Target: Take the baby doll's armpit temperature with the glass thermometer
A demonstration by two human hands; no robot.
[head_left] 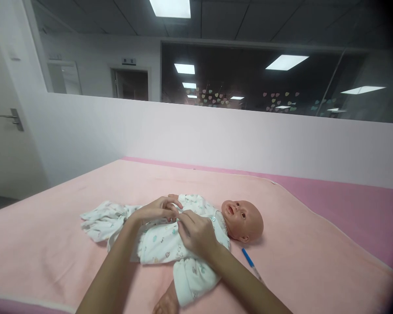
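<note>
A baby doll (247, 220) lies on its back, its head to the right, on a pink blanket (301, 261). It wears a white printed baby top (162, 244) with a snap near the neck. Over the doll's belly, my left hand (160, 208) and my right hand (196, 231) meet at the front of the top. The fingers of both are bent and pinched at the fabric edge; the exact spot between the fingertips is partly hidden. White printed trousers (101, 220) lie bunched around the doll's lower end, left of my left hand.
A blue-capped pen (248, 257) lies beside the doll's head, partly behind my right forearm. Beyond the blanket, a pink-purple surface (353, 205) runs along a white half wall (216, 135) with a window above. A door (9, 131) stands at the left.
</note>
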